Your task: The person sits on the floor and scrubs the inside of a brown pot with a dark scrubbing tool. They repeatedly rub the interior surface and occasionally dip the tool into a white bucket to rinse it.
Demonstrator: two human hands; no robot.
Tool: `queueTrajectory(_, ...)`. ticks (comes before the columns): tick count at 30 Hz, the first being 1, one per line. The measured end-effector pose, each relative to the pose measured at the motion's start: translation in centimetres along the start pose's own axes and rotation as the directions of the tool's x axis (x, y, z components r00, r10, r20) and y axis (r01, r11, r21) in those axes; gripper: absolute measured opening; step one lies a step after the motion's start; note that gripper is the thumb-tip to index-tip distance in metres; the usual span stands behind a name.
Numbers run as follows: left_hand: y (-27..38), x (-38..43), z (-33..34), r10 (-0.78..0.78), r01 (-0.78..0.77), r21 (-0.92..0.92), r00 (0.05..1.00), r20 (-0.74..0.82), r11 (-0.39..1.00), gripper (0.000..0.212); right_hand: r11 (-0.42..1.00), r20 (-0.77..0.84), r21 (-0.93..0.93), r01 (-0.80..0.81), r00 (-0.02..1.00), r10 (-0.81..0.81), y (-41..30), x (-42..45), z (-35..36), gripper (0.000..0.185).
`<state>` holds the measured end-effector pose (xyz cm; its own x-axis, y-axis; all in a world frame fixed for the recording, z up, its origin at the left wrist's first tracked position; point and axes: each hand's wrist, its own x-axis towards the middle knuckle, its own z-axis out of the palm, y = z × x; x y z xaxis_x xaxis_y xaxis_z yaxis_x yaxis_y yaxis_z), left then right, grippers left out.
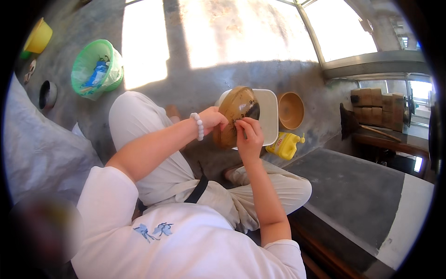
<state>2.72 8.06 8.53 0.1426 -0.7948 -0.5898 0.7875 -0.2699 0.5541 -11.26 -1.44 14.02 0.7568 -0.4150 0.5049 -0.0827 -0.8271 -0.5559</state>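
Observation:
A glossy brown rounded vessel (237, 104), probably a bowl or pot, is held tilted in front of my knees. Black patches mark its right side. My left hand (213, 120), with a white bead bracelet (198, 126) at the wrist, grips the vessel's left edge. The fingertips of my right hand (250, 134) are pinched together against its surface, just below the black patches. Whether something small sits between those fingertips cannot be seen. Behind the vessel is a white rectangular basin (270, 117), partly covered by it.
Right of the basin are an orange-brown bowl (291, 111) and a yellow plastic jug (284, 145). A green lined wastebasket (116, 75), a dark pan (48, 95) and a yellow bucket (39, 36) stand on the left. A low grey slab (348, 188) borders my right side; cardboard boxes (376, 106) stand beyond.

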Motion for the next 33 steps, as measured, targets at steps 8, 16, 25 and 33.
queueTrajectory(8,0.5,-0.3,0.5,-0.008,0.008,-0.053,1.000,0.009,0.999,0.020,1.000,-0.051,0.004,-0.018,0.999,0.019,0.1,-0.5,1.6,0.013)
queueTrajectory(16,0.0,0.0,0.2,-0.007,0.007,-0.080,1.000,-0.007,0.997,0.032,0.980,-0.107,0.099,-0.175,0.977,0.186,0.3,-0.3,2.2,0.009)
queueTrajectory(25,-0.1,1.4,2.5,-0.035,0.033,-0.038,0.998,-0.051,0.999,0.026,0.918,-0.108,0.148,-0.367,0.917,0.384,3.3,-0.6,0.3,0.006)
queueTrajectory(33,-2.1,7.1,5.2,-0.076,0.109,0.135,0.969,-0.235,0.985,0.020,0.209,0.117,0.605,-0.768,0.345,0.931,18.2,-6.6,2.5,0.013)
